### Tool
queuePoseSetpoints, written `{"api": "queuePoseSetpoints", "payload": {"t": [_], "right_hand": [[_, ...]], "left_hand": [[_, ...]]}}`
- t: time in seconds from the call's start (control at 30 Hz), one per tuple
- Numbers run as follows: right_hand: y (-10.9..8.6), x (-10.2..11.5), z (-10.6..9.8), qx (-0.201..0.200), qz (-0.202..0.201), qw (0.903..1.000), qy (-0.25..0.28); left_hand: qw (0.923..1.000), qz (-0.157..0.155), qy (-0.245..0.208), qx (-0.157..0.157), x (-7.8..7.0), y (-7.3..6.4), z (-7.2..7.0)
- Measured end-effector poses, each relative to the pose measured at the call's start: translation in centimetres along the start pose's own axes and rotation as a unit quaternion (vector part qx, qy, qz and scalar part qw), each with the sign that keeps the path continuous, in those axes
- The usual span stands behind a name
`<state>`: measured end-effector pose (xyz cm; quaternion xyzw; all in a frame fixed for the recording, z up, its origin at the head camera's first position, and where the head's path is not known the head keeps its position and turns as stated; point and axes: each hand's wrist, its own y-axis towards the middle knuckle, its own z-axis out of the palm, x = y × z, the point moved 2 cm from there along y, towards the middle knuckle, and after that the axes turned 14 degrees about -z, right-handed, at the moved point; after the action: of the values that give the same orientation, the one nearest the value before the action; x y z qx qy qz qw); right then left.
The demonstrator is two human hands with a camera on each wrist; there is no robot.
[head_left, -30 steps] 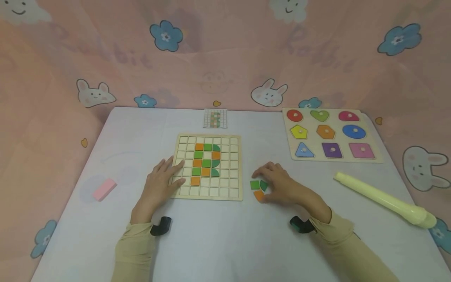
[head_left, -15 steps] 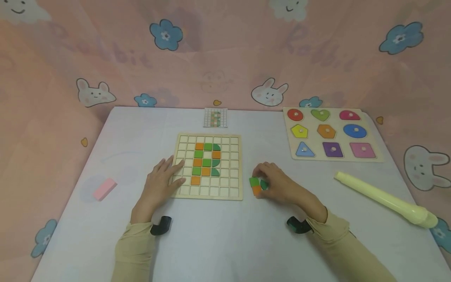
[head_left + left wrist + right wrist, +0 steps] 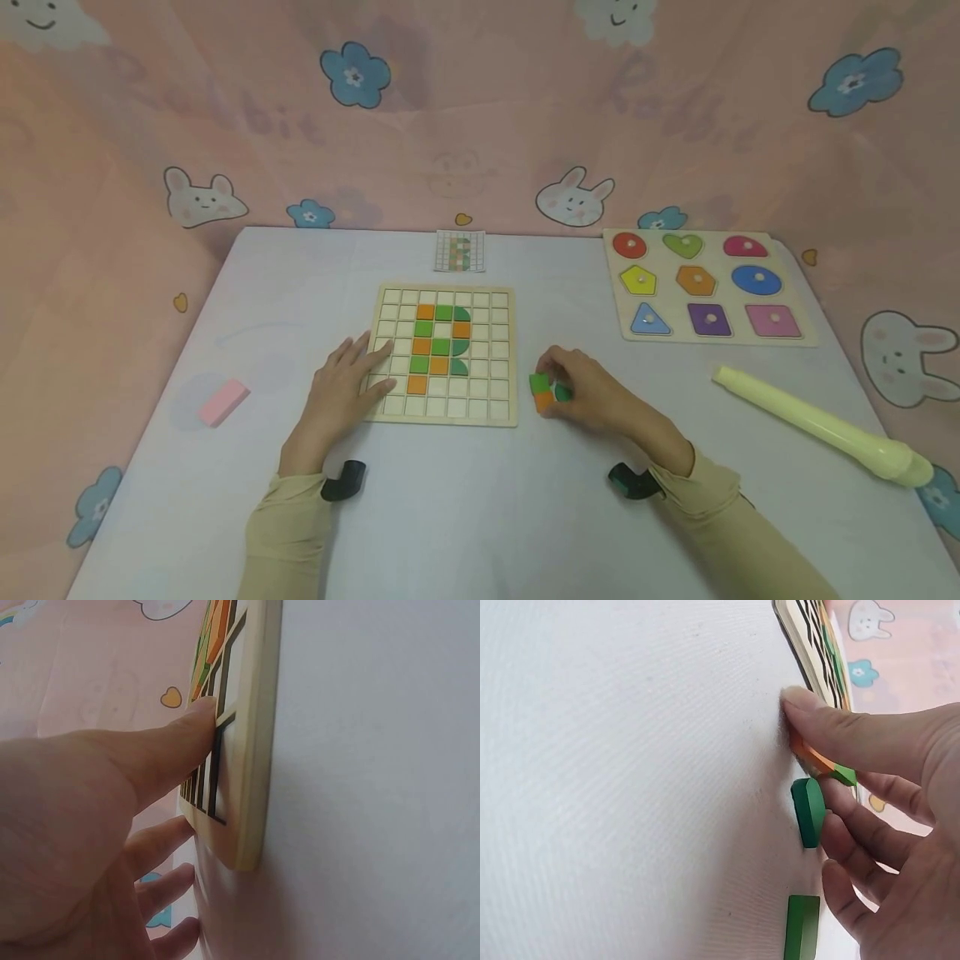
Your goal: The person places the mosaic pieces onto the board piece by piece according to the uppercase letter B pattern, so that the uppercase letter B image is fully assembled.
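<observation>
My left hand (image 3: 339, 387) rests along the left edge of a wooden grid board (image 3: 491, 358), its thumb on the squares and the other fingers spread beside the rim. Orange, light green and rounded dark green tiles form a pattern in the board. Right of the board, my right hand (image 3: 588, 392) pinches a light green square tile (image 3: 539, 383) and an orange tile (image 3: 543, 402) together between thumb and fingers. A rounded dark green tile (image 3: 808, 811) lies under its fingers. Another green tile (image 3: 802, 928), hidden in the head view, lies on the table below the little finger.
A small pattern card (image 3: 460, 252) lies behind the board. At the back right is a shape puzzle board (image 3: 716, 287) with knobbed pieces. A pale yellow tube (image 3: 821, 425) lies at the right and a pink block (image 3: 223, 403) at the left.
My right hand has drawn its thumb and fingers closer, bringing the orange tile up against the light green one, and shifted slightly left. My left hand has stayed still.
</observation>
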<state>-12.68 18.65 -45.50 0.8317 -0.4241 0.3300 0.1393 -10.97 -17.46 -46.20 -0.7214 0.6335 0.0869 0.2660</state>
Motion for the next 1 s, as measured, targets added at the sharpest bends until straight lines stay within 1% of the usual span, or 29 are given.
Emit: {"api": "queuePoseSetpoints", "payload": {"t": [0.27, 0.5, 0.67, 0.73, 0.8, 0.9, 1.0], "right_hand": [[-0.09, 0.02, -0.03, -0.004, -0.01, 0.9999, -0.002], [-0.34, 0.0, -0.01, 0.0, -0.018, 0.9998, 0.001], [-0.12, -0.27, 0.17, -0.018, -0.043, 0.9989, 0.008], [0.0, -0.25, 0.25, -0.03, -0.046, 0.9985, 0.004], [0.12, -0.1, 0.22, -0.041, -0.038, 0.9984, -0.008], [0.23, 0.14, -0.05, -0.05, -0.011, 0.9982, -0.031], [0.34, 0.25, -0.44, -0.06, 0.017, 0.9972, -0.041]], "left_hand": [[1.0, -0.001, -0.001, 0.002, 0.03, -0.07, 0.0], [1.0, 0.002, -0.004, 0.004, 0.02, -0.12, -0.03], [1.0, 0.002, -0.005, 0.005, -0.02, -0.17, -0.1], [1.0, 0.002, -0.006, 0.006, -0.05, -0.19, -0.15], [1.0, 0.002, -0.006, 0.006, -0.1, -0.2, -0.19], [1.0, 0.005, -0.005, 0.005, -0.14, -0.19, -0.22], [1.0, 0.007, -0.004, 0.004, -0.14, -0.19, -0.24]]}}
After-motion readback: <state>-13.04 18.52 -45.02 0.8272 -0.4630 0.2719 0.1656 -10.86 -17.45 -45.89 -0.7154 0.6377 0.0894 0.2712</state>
